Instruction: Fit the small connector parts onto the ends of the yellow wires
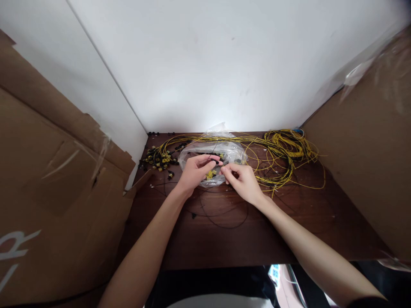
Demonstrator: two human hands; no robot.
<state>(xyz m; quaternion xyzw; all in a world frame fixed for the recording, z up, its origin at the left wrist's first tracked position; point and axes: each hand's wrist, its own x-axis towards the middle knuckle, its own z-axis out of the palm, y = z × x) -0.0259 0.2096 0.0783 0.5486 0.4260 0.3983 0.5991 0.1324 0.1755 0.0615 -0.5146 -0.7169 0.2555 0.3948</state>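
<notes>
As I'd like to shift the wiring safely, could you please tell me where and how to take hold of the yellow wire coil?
Probably by the bunched strands of the yellow wire coil, from above: its loops lie low on the table, while the wall and cardboard crowd its far and right sides.

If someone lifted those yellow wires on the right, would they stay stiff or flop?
Probably floppy: the yellow wires are thin and lie in loose curves. They might spring slightly, since stray loops bow outward. Lifting one could drag others, as many cross.
</notes>
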